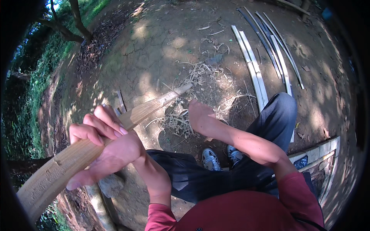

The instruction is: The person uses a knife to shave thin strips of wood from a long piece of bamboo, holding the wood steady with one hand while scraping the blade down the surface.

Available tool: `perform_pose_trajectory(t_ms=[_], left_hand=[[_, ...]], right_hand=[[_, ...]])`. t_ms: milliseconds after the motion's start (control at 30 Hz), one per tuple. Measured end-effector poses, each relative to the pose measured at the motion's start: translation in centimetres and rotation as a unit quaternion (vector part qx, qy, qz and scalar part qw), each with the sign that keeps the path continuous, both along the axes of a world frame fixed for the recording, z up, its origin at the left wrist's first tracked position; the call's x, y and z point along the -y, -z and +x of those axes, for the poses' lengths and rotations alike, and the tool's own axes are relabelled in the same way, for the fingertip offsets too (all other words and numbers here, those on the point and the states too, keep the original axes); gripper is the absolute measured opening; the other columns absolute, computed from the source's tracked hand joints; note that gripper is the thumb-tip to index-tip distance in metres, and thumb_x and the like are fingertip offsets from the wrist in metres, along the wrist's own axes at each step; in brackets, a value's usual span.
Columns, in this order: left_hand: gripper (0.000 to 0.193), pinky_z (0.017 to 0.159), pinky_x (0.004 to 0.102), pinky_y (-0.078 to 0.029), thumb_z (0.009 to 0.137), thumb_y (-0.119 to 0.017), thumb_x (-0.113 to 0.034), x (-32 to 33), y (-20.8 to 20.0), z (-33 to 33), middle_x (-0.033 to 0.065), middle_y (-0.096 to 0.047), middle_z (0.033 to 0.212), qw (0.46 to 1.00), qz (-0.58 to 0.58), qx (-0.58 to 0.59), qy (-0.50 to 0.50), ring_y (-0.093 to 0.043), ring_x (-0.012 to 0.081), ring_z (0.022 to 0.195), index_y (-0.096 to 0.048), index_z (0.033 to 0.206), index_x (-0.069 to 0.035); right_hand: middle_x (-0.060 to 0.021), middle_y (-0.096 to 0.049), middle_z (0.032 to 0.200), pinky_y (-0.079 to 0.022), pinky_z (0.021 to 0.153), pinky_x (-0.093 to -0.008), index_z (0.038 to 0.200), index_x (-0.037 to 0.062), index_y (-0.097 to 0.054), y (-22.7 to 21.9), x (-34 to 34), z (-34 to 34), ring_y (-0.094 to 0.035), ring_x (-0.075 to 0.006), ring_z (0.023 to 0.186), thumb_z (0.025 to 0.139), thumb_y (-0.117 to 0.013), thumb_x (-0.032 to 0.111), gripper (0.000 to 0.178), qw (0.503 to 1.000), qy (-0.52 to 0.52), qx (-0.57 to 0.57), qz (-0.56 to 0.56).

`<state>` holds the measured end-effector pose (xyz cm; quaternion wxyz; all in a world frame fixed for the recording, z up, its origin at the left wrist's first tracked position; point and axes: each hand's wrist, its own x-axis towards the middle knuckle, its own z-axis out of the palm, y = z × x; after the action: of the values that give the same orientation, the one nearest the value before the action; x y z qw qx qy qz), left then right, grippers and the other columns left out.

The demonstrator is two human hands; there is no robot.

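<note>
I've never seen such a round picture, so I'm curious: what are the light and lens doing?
Head view: dappled sun and shade on the dirt ground, bright patches among the pale shavings; head view, too: dark, rounded rim, and the wooden strip looks curved, perhaps partly from the fisheye lens.

One fisheye view is taken from head height above the shirt (239, 211), faced down and forward; the hands (121, 148) are shown near, the ground (154, 50) farther off.
</note>
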<state>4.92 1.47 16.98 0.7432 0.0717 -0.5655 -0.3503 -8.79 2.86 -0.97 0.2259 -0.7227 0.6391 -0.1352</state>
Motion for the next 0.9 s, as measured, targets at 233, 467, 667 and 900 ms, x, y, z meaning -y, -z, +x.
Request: perform_pose_trajectory(t_ms=[233, 467, 667, 900], left_hand=[[0.077, 0.038, 0.0209, -0.029, 0.074, -0.043, -0.084, 0.7, -1.1, -0.5, 0.0056, -0.038, 0.050, 1.000, 0.012, 0.008, 0.020, -0.035, 0.0130, 0.043, -0.037, 0.066, -0.008], [0.075, 0.037, 0.0208, -0.028, 0.077, -0.039, -0.084, 1.9, -1.3, -0.2, 0.0042, -0.037, 0.047, 0.999, 0.002, 0.039, 0.029, -0.035, 0.0122, 0.040, -0.037, 0.065, -0.010], [0.076, 0.038, 0.0218, -0.028, 0.078, -0.034, -0.084, 1.5, -1.4, -0.4, 0.0040, -0.039, 0.048, 0.998, -0.006, 0.055, -0.001, -0.035, 0.0117, 0.041, -0.038, 0.065, -0.009], [0.077, 0.039, 0.0230, -0.029, 0.077, -0.036, -0.084, 1.1, -1.1, 0.1, 0.0038, -0.038, 0.048, 0.999, 0.001, 0.037, 0.006, -0.036, 0.0124, 0.041, -0.039, 0.066, -0.009]], right_hand=[[-0.0247, -0.058, 0.068, -0.046, 0.059, -0.0472, 0.100, -0.0046, -0.044, -3.1, -1.1, -6.0, -0.060, -0.0424, 0.067, 0.092, -0.050, 0.011, 0.018, 0.988, 0.003, 0.155, 0.019], [-0.0219, -0.056, 0.063, -0.042, 0.056, -0.0483, 0.104, -0.0059, -0.041, -9.5, -3.1, -3.5, -0.058, -0.0422, 0.063, 0.091, -0.054, 0.010, 0.024, 0.943, -0.059, 0.313, -0.093], [-0.0210, -0.056, 0.059, -0.043, 0.055, -0.0487, 0.107, -0.0058, -0.042, -10.1, -3.9, -0.9, -0.058, -0.0424, 0.061, 0.091, -0.052, 0.010, 0.024, 0.947, -0.067, 0.314, -0.016], [-0.0219, -0.058, 0.059, -0.046, 0.055, -0.0495, 0.111, -0.0073, -0.041, -7.0, -2.2, -0.5, -0.060, -0.0431, 0.061, 0.090, -0.052, 0.011, 0.030, 0.962, -0.047, 0.269, -0.008]])
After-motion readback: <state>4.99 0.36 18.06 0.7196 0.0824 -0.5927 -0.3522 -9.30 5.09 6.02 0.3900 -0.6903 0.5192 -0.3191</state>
